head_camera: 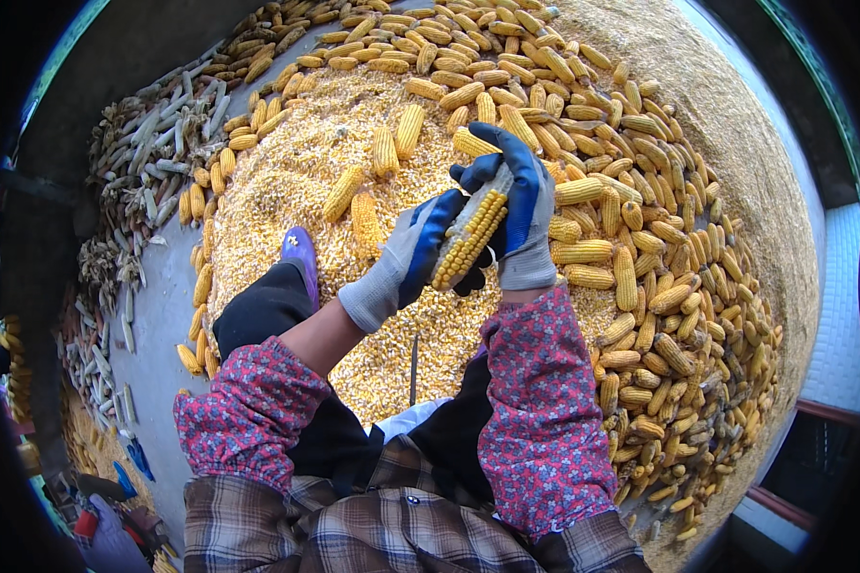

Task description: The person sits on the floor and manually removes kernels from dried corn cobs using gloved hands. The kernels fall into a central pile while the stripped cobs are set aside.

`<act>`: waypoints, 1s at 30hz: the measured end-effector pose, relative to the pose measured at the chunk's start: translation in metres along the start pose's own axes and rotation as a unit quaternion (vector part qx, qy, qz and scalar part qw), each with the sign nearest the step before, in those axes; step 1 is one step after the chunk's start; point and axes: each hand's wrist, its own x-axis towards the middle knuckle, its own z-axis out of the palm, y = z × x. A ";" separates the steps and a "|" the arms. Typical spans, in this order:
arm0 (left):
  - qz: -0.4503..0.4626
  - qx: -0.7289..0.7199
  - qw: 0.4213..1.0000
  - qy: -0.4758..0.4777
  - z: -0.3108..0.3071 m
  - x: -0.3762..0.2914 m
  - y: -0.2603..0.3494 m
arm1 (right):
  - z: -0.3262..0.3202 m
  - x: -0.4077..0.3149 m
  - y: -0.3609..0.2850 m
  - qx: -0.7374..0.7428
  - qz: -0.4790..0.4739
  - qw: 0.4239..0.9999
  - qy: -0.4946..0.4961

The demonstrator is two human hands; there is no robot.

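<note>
Both my hands wear grey knit gloves with blue coated palms and fingers. Between them is a partly shelled corn cob (473, 240), tilted up to the right. Rows of yellow kernels run along its middle, while pale bare cob shows along the upper left side. My left hand (419, 247) grips its lower left side. My right hand (523, 193) wraps the upper end, with its index finger raised over the tip. Some of the fingertips are hidden behind the cob. Beneath lies a broad bed of loose corn kernels (279, 186), with several whole ears (344, 192) on top.
A large heap of unshelled corn ears (659, 286) curves around the right and far side. Bare cobs and husks (154, 154) lie to the left on the concrete floor (161, 308). A purple shoe (301, 258) rests on the kernels. Another person's gloved hand (124, 480) shows at lower left.
</note>
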 end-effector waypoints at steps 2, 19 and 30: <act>-0.022 -0.081 0.996 -0.001 -0.004 0.007 -0.012 | 0.000 0.001 0.001 0.016 0.004 1.000 -0.003; 0.040 0.010 0.997 0.060 -0.005 0.013 -0.026 | 0.016 -0.003 0.015 0.061 -0.015 0.998 0.019; 0.131 0.129 0.983 0.001 -0.009 0.005 -0.019 | 0.006 -0.004 -0.005 -0.042 -0.020 0.999 0.028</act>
